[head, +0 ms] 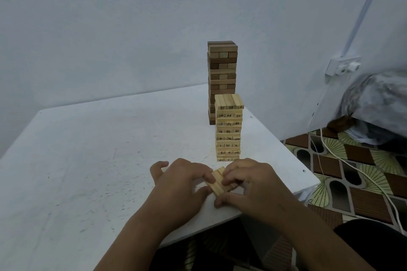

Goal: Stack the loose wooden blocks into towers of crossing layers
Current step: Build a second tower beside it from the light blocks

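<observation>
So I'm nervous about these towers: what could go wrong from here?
Both hands, left hand and right hand, hold pale blocks right before the numbered pale tower; lifting could knock it. That tower stands near the table edge and close to the darker tower, so one fall might topple both.

Both forearms reach forward and converge, the hands meeting knuckle to knuckle. The left hand (182, 179) lies palm down, fingers curled, thumb and forefinger pinching the small wooden blocks (217, 180) between the hands. The right hand (248, 180) mirrors it, its curled fingertips (226, 179) and thumb gripping the same blocks from the opposite side.
</observation>
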`<state>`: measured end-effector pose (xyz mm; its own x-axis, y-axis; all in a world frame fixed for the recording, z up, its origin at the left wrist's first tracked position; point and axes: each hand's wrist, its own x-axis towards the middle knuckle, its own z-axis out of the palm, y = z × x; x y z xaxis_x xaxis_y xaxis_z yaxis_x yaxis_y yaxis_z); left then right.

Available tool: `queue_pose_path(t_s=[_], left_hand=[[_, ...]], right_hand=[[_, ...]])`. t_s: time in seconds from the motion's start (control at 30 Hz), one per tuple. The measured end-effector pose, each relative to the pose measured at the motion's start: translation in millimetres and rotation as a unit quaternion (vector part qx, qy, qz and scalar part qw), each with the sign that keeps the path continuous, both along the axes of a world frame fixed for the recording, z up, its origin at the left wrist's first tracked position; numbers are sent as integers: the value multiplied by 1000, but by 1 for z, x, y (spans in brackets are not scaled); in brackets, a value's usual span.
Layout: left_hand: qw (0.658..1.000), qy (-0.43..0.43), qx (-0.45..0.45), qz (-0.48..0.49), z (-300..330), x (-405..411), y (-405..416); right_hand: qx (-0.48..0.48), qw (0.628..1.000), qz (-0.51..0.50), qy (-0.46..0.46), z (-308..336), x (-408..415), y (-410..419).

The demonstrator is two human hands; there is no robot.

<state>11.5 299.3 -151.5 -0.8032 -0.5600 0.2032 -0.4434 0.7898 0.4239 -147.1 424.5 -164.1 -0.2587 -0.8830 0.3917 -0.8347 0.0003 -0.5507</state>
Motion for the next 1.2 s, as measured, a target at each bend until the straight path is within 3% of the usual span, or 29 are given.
queue_pose_path(t_s=[0.17,0.3,0.5,0.67,0.93,1.1,1.2], left_hand=[[1000,14,-1,0,-2,1,0],[999,17,6,-28,-4,5,-1],[999,0,19,-41,-4,5,-3],[999,-11,24,-27,-3,3,-3],[999,-24,27,-24,0,3,-1],[999,0,40,-24,5,4,2],[995,61,81,-16,10,4,2]], right_hand=[[-40,999,5,12,-5,6,-2],[-51,997,48,-37,-3,2,0],[-15,998,53,-44,0,-6,7],[45,999,-19,-14,0,-12,13],[51,997,-27,-55,1,-10,12],[46,996,-24,-73,4,-9,13],[24,995,-29,-97,14,-8,16]])
